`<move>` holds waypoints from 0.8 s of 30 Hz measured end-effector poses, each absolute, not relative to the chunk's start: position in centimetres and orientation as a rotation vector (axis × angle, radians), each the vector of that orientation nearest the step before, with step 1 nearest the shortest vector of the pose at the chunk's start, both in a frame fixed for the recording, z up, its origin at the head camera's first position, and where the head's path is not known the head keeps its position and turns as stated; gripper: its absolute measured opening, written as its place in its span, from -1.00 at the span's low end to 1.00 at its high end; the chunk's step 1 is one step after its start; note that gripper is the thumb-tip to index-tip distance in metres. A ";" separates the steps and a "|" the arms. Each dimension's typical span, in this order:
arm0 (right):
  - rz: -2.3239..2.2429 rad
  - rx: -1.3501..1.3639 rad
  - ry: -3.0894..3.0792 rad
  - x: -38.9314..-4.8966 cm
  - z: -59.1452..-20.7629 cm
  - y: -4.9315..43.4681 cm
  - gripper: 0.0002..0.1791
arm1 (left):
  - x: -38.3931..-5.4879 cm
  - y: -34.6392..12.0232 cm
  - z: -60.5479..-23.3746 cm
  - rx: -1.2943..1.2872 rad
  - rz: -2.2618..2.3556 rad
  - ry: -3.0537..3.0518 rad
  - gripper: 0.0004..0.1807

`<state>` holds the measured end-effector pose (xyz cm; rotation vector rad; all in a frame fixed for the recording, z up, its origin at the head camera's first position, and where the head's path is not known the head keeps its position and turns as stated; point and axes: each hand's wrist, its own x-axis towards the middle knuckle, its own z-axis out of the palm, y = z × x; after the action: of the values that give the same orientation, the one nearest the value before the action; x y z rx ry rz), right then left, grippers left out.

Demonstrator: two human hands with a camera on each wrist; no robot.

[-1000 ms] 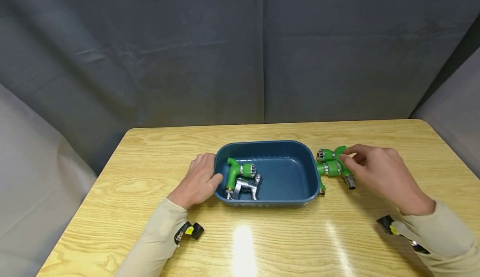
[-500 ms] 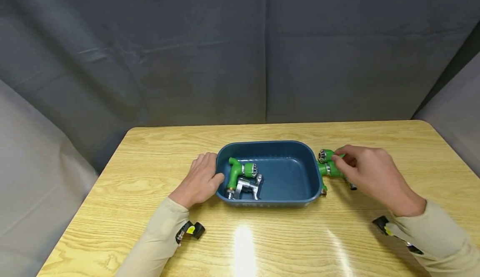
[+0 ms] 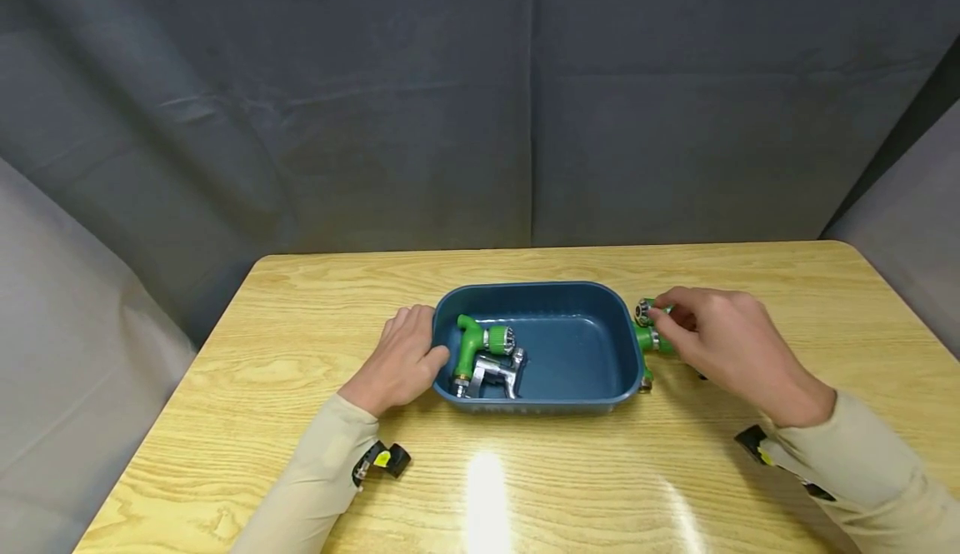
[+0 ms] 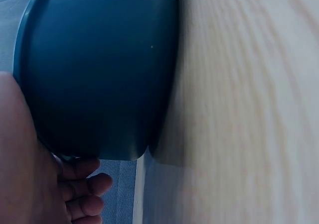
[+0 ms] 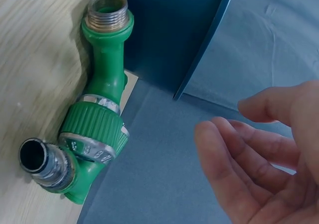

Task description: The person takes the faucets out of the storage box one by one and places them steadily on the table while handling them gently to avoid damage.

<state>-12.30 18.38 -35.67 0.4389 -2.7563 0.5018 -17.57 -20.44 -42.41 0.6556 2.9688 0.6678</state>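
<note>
My left hand (image 3: 397, 360) grips the left end of a dark blue plastic basin (image 3: 525, 405), its thumb over the rim. Inside the basin, at the left, lie a green tap (image 3: 469, 344) with a ribbed knob and a small chrome tap (image 3: 491, 366). My right hand (image 3: 716, 333) is over two green taps beside the basin's right end, hiding much of them in the head view. In the right wrist view, one green tap (image 5: 107, 59) points its threaded inlet up by the basin, and another's metal spout (image 5: 52, 167) shows below. Thumb and fingers are apart, holding nothing.
The basin stands on a light wood-grain table (image 3: 337, 287). A dark grey curtain (image 3: 375, 121) hangs behind the table's back edge, with paler cloth (image 3: 60, 329) at the left side. A small camera (image 3: 381, 459) is strapped to the left wrist.
My right hand has shifted left over the green taps, toward the basin, covering more of them. The left hand and the basin have stayed in place.
</note>
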 end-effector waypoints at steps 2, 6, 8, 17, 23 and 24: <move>0.511 0.443 -2.764 -12.3 -35.6 18.1 -0.84 | -17.6 -20.5 -42.4 0.654 0.670 2.970 -0.63; 0.510 0.455 -2.771 -12.3 -35.4 17.5 -0.85 | -17.6 -20.5 -42.4 0.654 0.665 2.972 -0.62; 0.503 0.459 -2.774 -12.3 -35.3 17.3 -0.86 | -17.6 -20.5 -42.4 0.655 0.669 2.971 -0.62; 0.478 0.506 -2.767 -12.4 -35.0 16.3 -0.86 | -17.6 -20.6 -42.5 0.663 0.670 2.973 -0.64; 0.479 0.525 -2.799 -12.4 -35.0 15.8 -0.87 | -17.7 -20.6 -42.6 0.667 0.684 2.966 -0.65; 0.480 0.530 -2.804 -12.4 -35.0 15.7 -0.87 | -17.7 -20.5 -42.6 0.669 0.686 2.965 -0.65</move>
<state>-12.43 15.68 -34.95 0.5295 -2.8035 0.4797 -17.71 -20.54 -42.61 0.6693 2.9655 0.6858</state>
